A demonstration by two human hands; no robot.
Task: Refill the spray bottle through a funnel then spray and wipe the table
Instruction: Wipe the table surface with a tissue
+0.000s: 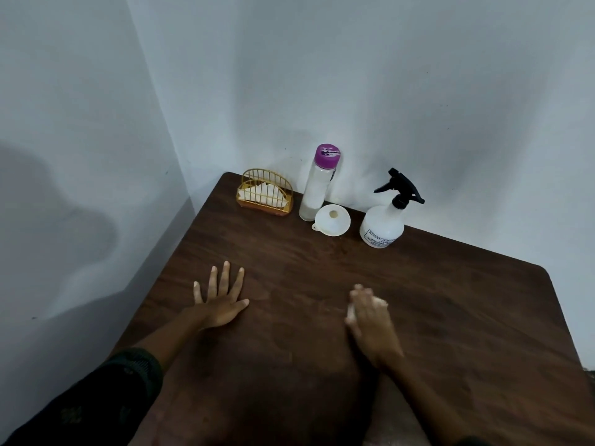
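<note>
We judged the wiping step was in hand. The bench (322, 365) carried everything. At its 12 o'clock edge the sprayer (382, 225) stood capped, the bottle (317, 185) and funnel (332, 220) just left of it, the napkin rack (264, 197) at 11. Our left hand (220, 302) lay flat, fingers apart. Our right hand (370, 320), blurred, pressed a white tissue (379, 301) under closed fingers. Next we needed broad strokes over the unwiped areas.

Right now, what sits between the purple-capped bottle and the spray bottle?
The white funnel lies on the table between the purple-capped bottle and the spray bottle, close beside the former, as the head view shows.
</note>
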